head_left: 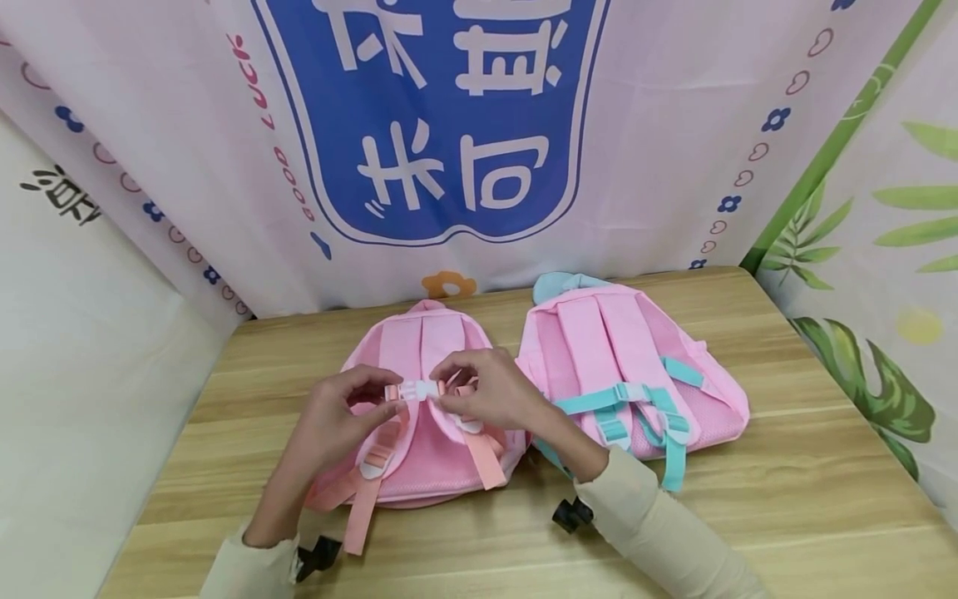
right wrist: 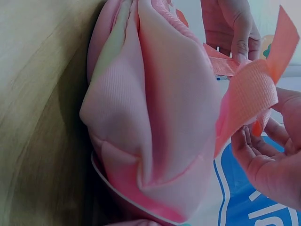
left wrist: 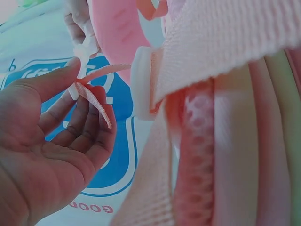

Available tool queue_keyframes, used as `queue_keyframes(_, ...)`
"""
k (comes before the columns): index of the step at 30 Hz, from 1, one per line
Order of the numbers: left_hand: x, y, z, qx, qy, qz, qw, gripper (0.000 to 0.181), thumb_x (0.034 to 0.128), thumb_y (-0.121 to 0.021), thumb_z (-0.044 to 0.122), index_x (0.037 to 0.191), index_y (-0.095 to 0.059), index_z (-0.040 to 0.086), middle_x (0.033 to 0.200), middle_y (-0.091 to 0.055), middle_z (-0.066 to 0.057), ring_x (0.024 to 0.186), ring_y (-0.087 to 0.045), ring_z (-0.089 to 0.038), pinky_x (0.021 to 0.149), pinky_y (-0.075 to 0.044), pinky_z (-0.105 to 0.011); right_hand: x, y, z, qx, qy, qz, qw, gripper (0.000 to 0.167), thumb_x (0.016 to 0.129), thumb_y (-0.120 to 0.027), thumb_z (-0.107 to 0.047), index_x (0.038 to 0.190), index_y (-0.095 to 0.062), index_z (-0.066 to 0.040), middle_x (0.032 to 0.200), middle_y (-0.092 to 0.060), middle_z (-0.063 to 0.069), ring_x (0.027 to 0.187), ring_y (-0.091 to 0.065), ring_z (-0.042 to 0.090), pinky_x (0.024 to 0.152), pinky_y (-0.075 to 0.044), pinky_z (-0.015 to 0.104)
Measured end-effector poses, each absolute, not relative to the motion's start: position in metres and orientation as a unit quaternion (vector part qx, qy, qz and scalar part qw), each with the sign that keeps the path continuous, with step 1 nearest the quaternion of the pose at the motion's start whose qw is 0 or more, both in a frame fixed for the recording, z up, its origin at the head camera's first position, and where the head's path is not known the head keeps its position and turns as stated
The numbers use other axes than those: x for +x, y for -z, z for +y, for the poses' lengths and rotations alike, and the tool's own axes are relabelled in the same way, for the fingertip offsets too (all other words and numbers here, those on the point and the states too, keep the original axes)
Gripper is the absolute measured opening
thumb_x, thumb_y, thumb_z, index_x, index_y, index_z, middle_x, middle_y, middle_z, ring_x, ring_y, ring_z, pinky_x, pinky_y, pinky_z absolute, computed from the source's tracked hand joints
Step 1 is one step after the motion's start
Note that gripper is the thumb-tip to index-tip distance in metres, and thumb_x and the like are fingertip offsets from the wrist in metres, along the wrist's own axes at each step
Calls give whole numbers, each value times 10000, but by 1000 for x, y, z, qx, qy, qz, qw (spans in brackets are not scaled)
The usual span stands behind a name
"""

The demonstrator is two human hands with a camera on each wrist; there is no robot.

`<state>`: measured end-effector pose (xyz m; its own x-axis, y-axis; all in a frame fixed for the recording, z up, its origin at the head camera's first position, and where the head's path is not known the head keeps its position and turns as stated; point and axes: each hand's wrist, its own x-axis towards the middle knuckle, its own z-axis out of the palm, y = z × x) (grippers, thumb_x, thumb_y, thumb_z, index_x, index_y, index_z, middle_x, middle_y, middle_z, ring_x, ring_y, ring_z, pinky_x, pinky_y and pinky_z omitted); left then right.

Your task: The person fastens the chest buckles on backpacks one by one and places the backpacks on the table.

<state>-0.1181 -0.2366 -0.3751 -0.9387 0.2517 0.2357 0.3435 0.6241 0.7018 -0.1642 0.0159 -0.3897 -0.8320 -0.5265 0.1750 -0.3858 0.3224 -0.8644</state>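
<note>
A pink backpack (head_left: pixel 441 462) lies on the table with its shoulder straps facing up. Over the straps, a white side-release buckle (head_left: pixel 417 391) on peach webbing is held between both hands. My left hand (head_left: pixel 333 416) pinches the pronged half between thumb and fingers. The socket half is pinched by my right hand (head_left: pixel 497 387). The two halves meet in line; whether they are fully locked I cannot tell. In the left wrist view, a loose end of webbing (left wrist: pixel 96 103) hangs from the left fingers. Peach webbing (right wrist: pixel 249 99) partly covers the right fingers in the right wrist view.
A second pink backpack (head_left: pixel 591 349) with a teal chest strap (head_left: pixel 591 401) lies close on the right, under the right forearm's far side. Both are on a wooden table (head_left: pixel 808 466). A printed curtain (head_left: pixel 224 166) hangs behind the table.
</note>
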Motion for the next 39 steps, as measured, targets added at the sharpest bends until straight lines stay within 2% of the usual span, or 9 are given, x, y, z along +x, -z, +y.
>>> queue_keyframes(8, -117, 376, -234, -186, 402, -894, 72, 271, 877, -870, 17, 1128, -782, 69, 1007, -784, -52, 911, -724, -100, 828, -635, -242, -163, 389, 14, -277, 510, 811, 68, 209, 892, -867, -109, 1093, -814, -125, 966, -796, -3, 858, -689, 37, 754, -591, 206)
queue_keyframes(13, -119, 380, -235, -190, 411, -890, 62, 266, 884, -862, 18, 1134, -791, 72, 1033, -795, -65, 876, -712, -69, 791, -626, -220, -162, 390, 14, -282, 504, 814, 67, 212, 900, -866, -120, 1105, -813, -119, 983, -802, 3, 870, -699, 45, 760, -592, 203)
queue_keyframes(25, -119, 377, -238, -176, 418, -891, 7, 282, 940, -835, 111, 1217, -781, 102, 1109, -790, -56, 878, -695, -102, 786, -615, -253, -164, 391, 17, -283, 485, 825, 69, 234, 895, -877, -162, 1115, -807, -121, 994, -805, -1, 897, -708, 62, 799, -586, 208)
queue_keyframes(33, -119, 376, -238, -159, 419, -894, -1, 274, 936, -833, 80, 1201, -767, 88, 1075, -787, -59, 872, -702, -106, 769, -615, -268, -164, 390, 17, -281, 486, 825, 65, 196, 883, -891, -162, 1060, -813, -126, 924, -788, -10, 827, -676, 29, 769, -579, 186)
queue_keyframes(39, -120, 378, -237, -152, 409, -900, 13, 248, 930, -834, 64, 1172, -784, 90, 1086, -799, -60, 901, -726, -106, 809, -628, -256, -164, 390, 16, -285, 495, 819, 56, 187, 892, -880, -141, 1065, -813, -117, 928, -790, -7, 830, -668, 17, 760, -574, 178)
